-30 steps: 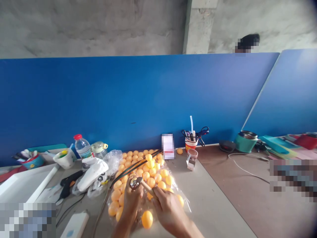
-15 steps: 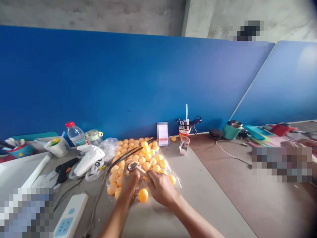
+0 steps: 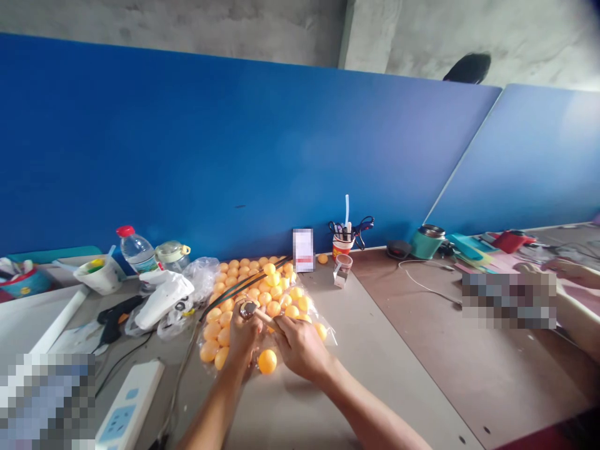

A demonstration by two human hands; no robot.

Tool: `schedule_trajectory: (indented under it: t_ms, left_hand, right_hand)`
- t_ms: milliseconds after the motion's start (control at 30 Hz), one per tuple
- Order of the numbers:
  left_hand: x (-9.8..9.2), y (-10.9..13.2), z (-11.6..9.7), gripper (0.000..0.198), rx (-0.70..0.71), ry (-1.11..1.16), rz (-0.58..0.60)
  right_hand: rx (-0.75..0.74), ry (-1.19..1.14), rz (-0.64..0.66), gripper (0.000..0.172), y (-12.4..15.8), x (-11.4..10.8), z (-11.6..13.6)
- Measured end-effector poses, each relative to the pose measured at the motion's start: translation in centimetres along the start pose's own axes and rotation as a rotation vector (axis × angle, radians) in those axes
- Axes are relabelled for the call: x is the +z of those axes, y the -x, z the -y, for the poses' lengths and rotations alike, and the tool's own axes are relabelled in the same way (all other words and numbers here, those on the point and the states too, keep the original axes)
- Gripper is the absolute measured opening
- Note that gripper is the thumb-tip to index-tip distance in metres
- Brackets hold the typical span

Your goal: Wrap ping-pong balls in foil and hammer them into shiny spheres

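My left hand (image 3: 247,334) is closed around a small round thing (image 3: 247,310) with a dark, shiny top; its kind is not clear. In my right hand (image 3: 300,344) is a pale wooden stick (image 3: 265,317), whose far end reaches the rim of that round thing. Under and behind both hands lie many orange balls (image 3: 253,292), like table tennis balls, in a clear plastic bag (image 3: 330,332). A single orange ball (image 3: 267,361) rests on the table between my wrists. Dark straps (image 3: 244,286) cross the bagged balls.
On the left are a power strip (image 3: 129,406), a glue gun (image 3: 115,315), plastic bags (image 3: 204,278) and a bottle (image 3: 135,250). At the back stand a phone (image 3: 304,250), a pen cup (image 3: 342,244) and a small clear cup (image 3: 342,269). A co-worker's hands (image 3: 539,278) are at the right.
The whole view has shifted slightly, so things sit a little further left. Both hands keep their grip, with the stick still at the round thing. The co-worker's hands and forearm show more plainly.
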State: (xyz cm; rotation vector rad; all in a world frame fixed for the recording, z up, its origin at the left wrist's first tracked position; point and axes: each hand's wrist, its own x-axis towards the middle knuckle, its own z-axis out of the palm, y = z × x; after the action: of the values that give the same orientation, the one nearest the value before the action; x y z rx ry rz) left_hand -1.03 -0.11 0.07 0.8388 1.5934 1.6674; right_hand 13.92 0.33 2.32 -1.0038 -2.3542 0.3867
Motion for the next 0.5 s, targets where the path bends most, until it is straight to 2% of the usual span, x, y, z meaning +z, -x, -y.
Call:
schedule_trajectory:
  t_ms: [167, 333, 500]
  left_hand:
    - [0.3, -0.1, 0.6, 0.029, -0.015, 0.089, -0.002]
    - [0.0, -0.6, 1.6, 0.030, -0.006, 0.082, 0.005]
    - [-0.1, -0.6, 1.5, 0.029, -0.019, 0.111, -0.006]
  right_hand:
    - [0.041, 0.003, 0.034, 0.010, 0.1, 0.0, -0.2]
    - [0.101, 0.003, 0.053, 0.009, 0.0, -0.4, 0.0]
    - [0.083, -0.015, 0.030, 0.009, 0.0, -0.5, 0.2]
